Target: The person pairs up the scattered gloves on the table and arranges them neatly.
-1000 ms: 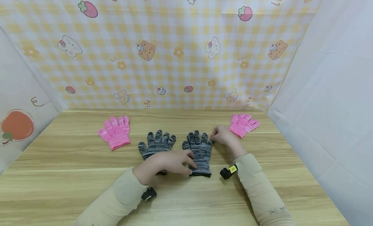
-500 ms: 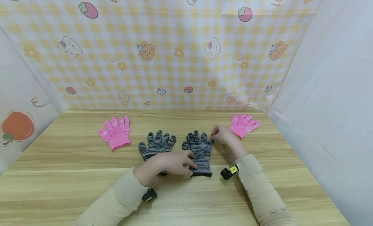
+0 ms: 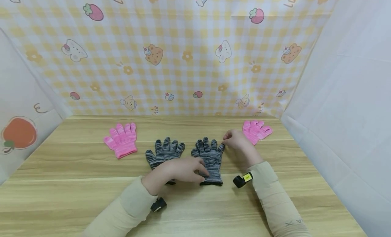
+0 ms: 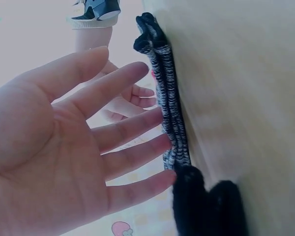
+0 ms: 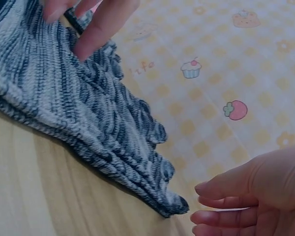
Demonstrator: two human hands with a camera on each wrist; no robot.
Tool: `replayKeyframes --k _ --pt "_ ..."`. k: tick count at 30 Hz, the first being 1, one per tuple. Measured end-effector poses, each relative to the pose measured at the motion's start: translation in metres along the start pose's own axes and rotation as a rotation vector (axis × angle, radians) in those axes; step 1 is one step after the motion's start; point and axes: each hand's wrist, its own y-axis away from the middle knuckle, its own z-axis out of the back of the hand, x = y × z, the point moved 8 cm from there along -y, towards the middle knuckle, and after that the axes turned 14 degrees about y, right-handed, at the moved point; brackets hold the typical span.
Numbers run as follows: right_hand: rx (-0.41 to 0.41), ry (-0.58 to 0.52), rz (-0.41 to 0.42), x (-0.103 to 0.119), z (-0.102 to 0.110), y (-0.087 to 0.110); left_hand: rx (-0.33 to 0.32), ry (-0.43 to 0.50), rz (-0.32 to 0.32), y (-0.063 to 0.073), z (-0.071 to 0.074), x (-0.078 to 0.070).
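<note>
A grey-and-black knitted glove lies flat on the table, its fingers toward the back wall. My left hand reaches over its cuff end; in the left wrist view the fingers spread loosely, with their tips at the glove's edge. Beside the glove's outermost finger is my right hand. In the right wrist view, a small gap parts its bent, loose fingertips from the glove tip, and they hold nothing. A matching glove lies to the left, partly hidden under my left hand and wrist.
One pink glove lies at the back left of the wooden table, another pink glove at the back right behind my right hand. A checked cloth hangs along the back, with white cloth at the sides.
My right hand has let go of the glove's outermost finger and moved slightly right and back. My left hand has shifted slightly right over the cuff.
</note>
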Motion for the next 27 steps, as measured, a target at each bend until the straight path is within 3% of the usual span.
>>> replayKeyframes --k 9,16,27 --pt "0.005 -0.014 -0.004 -0.003 0.013 0.003 -0.037 0.044 -0.027 -0.005 0.007 -0.008" --pt "0.005 -0.037 -0.030 -0.009 0.024 0.007 -0.071 0.141 -0.040 -0.015 0.013 -0.011" --pt "-0.066 -0.049 -0.044 -0.019 0.043 0.010 -0.258 0.355 -0.056 -0.025 0.037 -0.014"
